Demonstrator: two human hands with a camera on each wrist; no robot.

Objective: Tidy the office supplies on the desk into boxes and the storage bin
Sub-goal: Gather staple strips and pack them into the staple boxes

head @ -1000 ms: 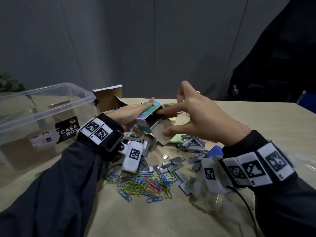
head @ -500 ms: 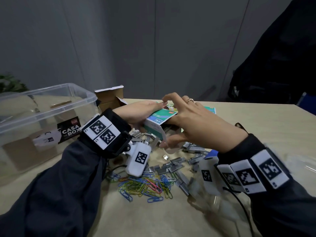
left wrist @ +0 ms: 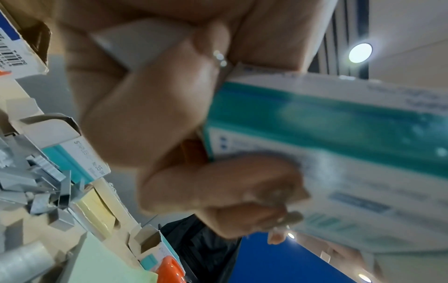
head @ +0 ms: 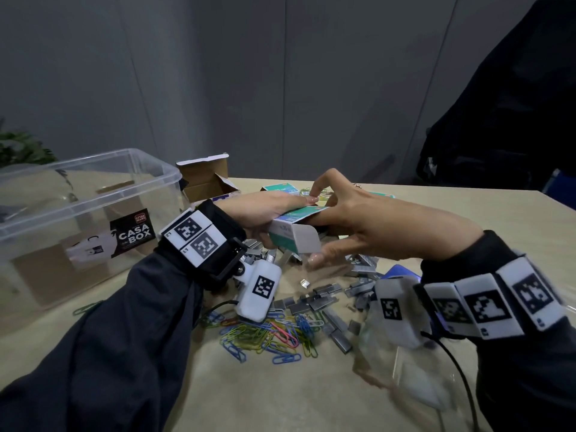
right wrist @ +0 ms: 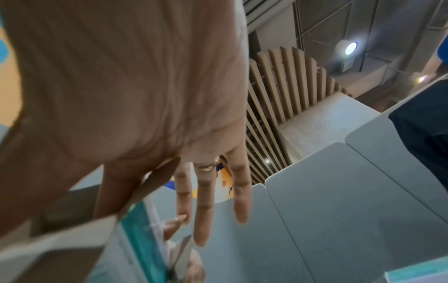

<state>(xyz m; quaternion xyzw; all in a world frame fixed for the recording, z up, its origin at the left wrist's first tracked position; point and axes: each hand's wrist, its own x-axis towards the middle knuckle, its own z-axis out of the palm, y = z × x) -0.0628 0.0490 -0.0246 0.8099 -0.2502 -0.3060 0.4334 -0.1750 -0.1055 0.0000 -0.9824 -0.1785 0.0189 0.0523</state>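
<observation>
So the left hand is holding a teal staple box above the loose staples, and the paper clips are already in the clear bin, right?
Not quite. The left hand does hold the staple box above the staples, but the head view shows the paper clips on the desk, outside the clear bin.

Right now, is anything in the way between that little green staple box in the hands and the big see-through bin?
Nothing visible blocks it. The left hand and right hand hold the staple box above the loose staples, and the clear storage bin stands open-topped to the left, with only the left forearm on that side.

teal staple box [head: 293,227], flap open, held aloft
</observation>
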